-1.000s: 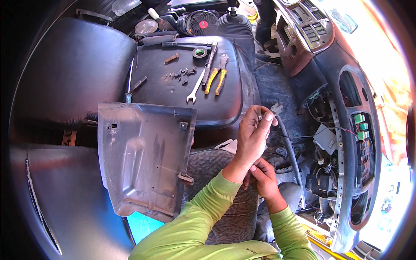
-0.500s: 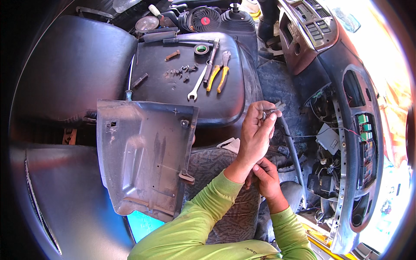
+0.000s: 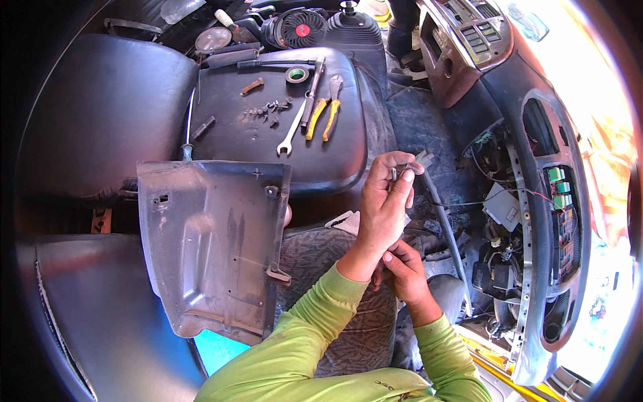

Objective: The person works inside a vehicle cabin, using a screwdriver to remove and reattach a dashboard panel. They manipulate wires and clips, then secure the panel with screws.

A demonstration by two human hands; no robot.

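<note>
My left hand [image 3: 383, 208] is raised above my lap with thumb and fingers pinched together. Small metal screws [image 3: 414, 169] show at its fingertips; their exact shape is hard to make out. Just below its wrist, my right hand [image 3: 406, 273] has its fingers curled in, close to or touching the left wrist; whatever it may hold is hidden. To the left, a large grey plastic trim panel [image 3: 221, 248] leans on the seats, with a small clip on its right edge.
On the black seat [image 3: 228, 141] lie yellow-handled pliers [image 3: 333, 110], an open-end wrench [image 3: 292, 130], a ratchet handle [image 3: 313, 94], green tape [image 3: 297, 75], a rusty bolt [image 3: 252, 86] and several small screws [image 3: 268, 108]. At right is the opened dashboard [image 3: 529, 221] with exposed wiring. A fan [image 3: 303, 30] stands at the back.
The whole view has shifted slightly, so the seat, tools and panel appear a little further left. Both hands keep nearly the same pose, the left still pinching the screws.
</note>
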